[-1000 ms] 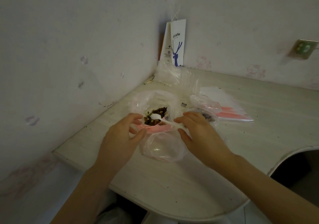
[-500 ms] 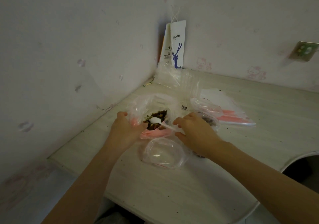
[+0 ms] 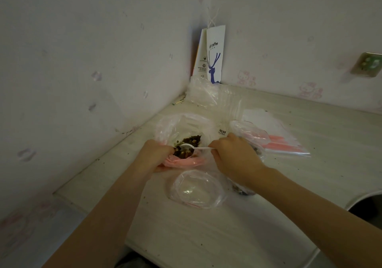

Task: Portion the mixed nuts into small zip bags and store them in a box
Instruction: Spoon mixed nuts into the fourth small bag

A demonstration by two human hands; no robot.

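Left hand (image 3: 154, 156) gripping bag rim (image 3: 182, 162), right hand (image 3: 234, 158) pinching spoon (image 3: 191, 147) over nuts (image 3: 189, 143)

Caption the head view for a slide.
Left hand grips the nut bag; right hand holds a white spoon in the mixed nuts.

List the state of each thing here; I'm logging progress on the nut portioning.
nut bag, open, near rim gripped by left hand
mixed nuts, inside the nut bag
spoon, bowl in the nuts, handle pinched by right hand
front zip bag, mouth open, apparently empty
spare zip bags, stacked flat
paper bag, upright in the corner
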